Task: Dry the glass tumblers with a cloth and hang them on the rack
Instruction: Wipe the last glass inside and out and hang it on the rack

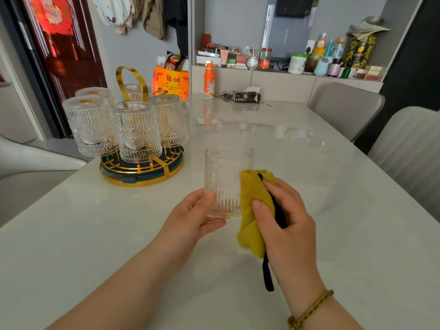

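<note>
Your left hand (194, 214) grips the tumbler (226, 179) (upright); beside it, your right hand (283, 215) pinches the yellow cloth (252, 210) against its wall.

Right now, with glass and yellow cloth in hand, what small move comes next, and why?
Probably turn the tumbler a little in the left hand so the right hand can wipe the yellow cloth over a fresh side. The cloth covers only the tumbler's right wall, and the tumbler is not yet hung on the rack.
</note>
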